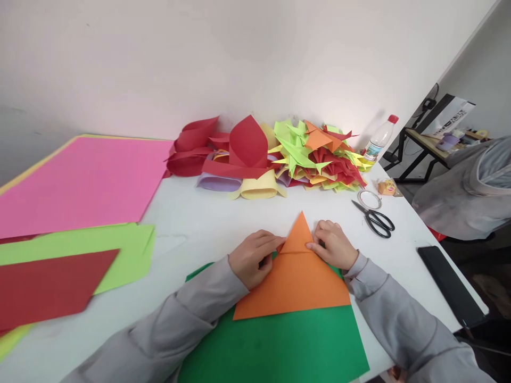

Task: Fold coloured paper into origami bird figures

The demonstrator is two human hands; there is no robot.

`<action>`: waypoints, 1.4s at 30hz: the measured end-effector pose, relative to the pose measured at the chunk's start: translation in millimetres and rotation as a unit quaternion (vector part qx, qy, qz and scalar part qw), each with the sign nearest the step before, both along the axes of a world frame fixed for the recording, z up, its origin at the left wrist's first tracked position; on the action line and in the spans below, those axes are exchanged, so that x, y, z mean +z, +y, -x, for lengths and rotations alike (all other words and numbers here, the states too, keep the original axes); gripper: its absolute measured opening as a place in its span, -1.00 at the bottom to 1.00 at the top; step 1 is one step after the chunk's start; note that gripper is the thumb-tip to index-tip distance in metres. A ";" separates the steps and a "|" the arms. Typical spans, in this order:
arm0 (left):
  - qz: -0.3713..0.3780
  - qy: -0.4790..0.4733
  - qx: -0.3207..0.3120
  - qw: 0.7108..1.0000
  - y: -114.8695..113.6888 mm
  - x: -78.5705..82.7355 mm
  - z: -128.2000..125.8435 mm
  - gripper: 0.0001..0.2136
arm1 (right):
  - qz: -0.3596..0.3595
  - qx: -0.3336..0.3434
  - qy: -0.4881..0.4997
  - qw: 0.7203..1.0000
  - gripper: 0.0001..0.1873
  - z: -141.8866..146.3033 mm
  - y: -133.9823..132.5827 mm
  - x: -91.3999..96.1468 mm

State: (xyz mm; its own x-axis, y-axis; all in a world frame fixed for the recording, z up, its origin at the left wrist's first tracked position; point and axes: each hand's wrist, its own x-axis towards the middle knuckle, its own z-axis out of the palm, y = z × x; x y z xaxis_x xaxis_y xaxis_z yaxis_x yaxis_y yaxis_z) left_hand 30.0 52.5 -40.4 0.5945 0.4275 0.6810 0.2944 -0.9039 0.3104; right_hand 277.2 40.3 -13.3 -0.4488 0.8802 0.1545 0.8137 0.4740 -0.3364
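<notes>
A folded sheet of orange paper [297, 282] lies on a large green sheet [279, 346], its pointed tip facing away from me. A crease runs across it just below the tip. My left hand [255, 256] pinches the left edge near that crease, where a bit of red shows under the fingers. On the opposite edge, my right hand [332, 244] is closed with its thumb on the orange paper and the other fingers curled. The undersides of the folds are hidden.
Pink sheets [91, 183], light green paper [128, 255] and red paper [56, 287] lie left. Folded paper shapes [311, 154] pile against the wall. Scissors [377, 221], a tape roll [369, 200], a bottle [379, 141] and a black flat object [451, 284] stand or lie right.
</notes>
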 end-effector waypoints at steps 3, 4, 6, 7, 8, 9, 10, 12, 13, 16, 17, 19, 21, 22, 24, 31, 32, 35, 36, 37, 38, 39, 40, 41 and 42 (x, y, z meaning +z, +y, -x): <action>0.005 0.021 0.008 1.000 0.4 -6.2 2.1 -0.46 | 0.005 -0.020 0.006 1.000 -0.72 3.3 -1.8 -1.1; 0.003 0.033 0.009 0.999 0.6 -8.2 3.3 -0.46 | 0.011 -0.026 0.011 1.000 -0.71 3.7 -1.5 -1.7; -0.007 0.056 0.008 0.998 1.3 -11.2 6.1 -0.49 | 0.028 -0.036 0.027 0.999 -0.70 3.3 0.2 -3.2; -0.012 0.066 0.009 0.998 1.9 -12.1 7.5 -0.51 | 0.036 -0.037 0.038 0.998 -0.69 2.4 1.6 -4.0; -0.017 0.077 0.009 0.997 2.6 -12.7 9.0 -0.53 | 0.042 -0.035 0.050 0.997 -0.68 1.2 3.1 -4.8; -0.019 0.086 0.009 0.996 3.4 -13.0 10.3 -0.54 | 0.046 -0.031 0.064 0.996 -0.67 -0.2 4.7 -5.5; -0.020 0.094 0.007 0.995 4.2 -13.1 11.4 -0.54 | 0.050 -0.024 0.076 0.996 -0.66 -1.8 6.3 -6.2; -0.021 0.105 0.001 0.994 5.6 -13.0 13.0 -0.55 | 0.058 -0.011 0.099 0.993 -0.65 -4.6 8.8 -7.1; -0.021 0.108 0.000 0.994 6.1 -12.9 13.5 -0.55 | 0.063 -0.008 0.107 0.992 -0.66 -5.6 9.6 -7.2; -0.019 0.117 0.001 0.993 6.7 -12.0 14.4 -0.57 | 0.073 -0.006 0.112 0.991 -0.75 -6.7 9.7 -6.3; -0.017 0.123 0.001 0.992 6.9 -11.5 14.7 -0.57 | 0.070 -0.007 0.108 0.992 -0.78 -6.6 9.2 -5.9; -0.012 0.134 -0.008 0.991 7.8 -10.6 15.7 -0.55 | 0.060 -0.004 0.095 0.994 -0.81 -6.6 8.2 -5.1; -0.008 0.142 -0.019 0.990 9.4 -10.1 17.0 -0.54 | 0.048 0.007 0.082 0.995 -0.81 -7.8 7.7 -4.7; -0.007 0.143 -0.021 0.989 10.3 -10.2 17.7 -0.54 | 0.043 0.015 0.077 0.996 -0.81 -9.0 7.7 -4.7; -0.007 0.145 -0.022 0.989 11.9 -11.1 19.0 -0.55 | 0.032 0.033 0.070 0.997 -0.81 -11.9 8.0 -4.9; -0.022 0.149 -0.018 0.988 10.7 -14.5 17.5 -0.56 | -0.045 0.128 0.058 0.989 -0.87 -15.2 3.9 -6.1; -0.027 0.147 -0.014 0.989 10.0 -14.2 16.4 -0.56 | -0.065 0.143 0.048 0.986 -0.83 -14.5 2.8 -6.3; -0.047 0.091 -0.001 0.995 9.5 -11.2 13.6 -0.61 | -0.110 0.179 0.005 0.978 -0.71 -12.6 0.0 -6.2; -0.052 0.063 0.007 0.997 9.8 -9.4 13.3 -0.65 | -0.119 0.188 -0.008 0.975 -0.69 -12.0 -0.8 -5.7; -0.055 0.038 0.015 0.998 10.2 -7.2 13.3 -0.70 | -0.126 0.195 -0.018 0.973 -0.69 -11.4 -1.4 -5.0; -0.055 0.020 0.024 0.998 10.6 -4.7 13.7 -0.75 | -0.132 0.200 -0.026 0.971 -0.69 -10.8 -2.1 -4.0; -0.054 0.008 0.030 0.998 10.7 -2.2 14.3 -0.78 | -0.137 0.202 -0.032 0.969 -0.70 -9.9 -2.7 -2.9; -0.051 0.002 0.032 0.998 10.6 0.3 14.8 -0.80 | -0.142 0.205 -0.037 0.968 -0.72 -8.9 -3.4 -1.7; -0.047 -0.002 0.030 0.998 10.0 2.5 15.2 -0.80 | -0.145 0.208 -0.040 0.967 -0.73 -7.8 -4.0 -0.6; -0.044 -0.007 0.022 0.999 9.0 4.2 15.2 -0.79 | -0.146 0.212 -0.042 0.965 -0.74 -6.6 -4.7 0.4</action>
State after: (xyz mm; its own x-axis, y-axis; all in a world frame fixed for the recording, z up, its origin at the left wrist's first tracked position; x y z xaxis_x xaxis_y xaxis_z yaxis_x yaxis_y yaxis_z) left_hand 14.8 61.4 -36.1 0.5669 0.3905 0.7253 0.3299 -0.9144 0.2345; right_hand 283.8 35.6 -12.9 -0.7812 0.5389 0.3150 0.5443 0.8352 -0.0790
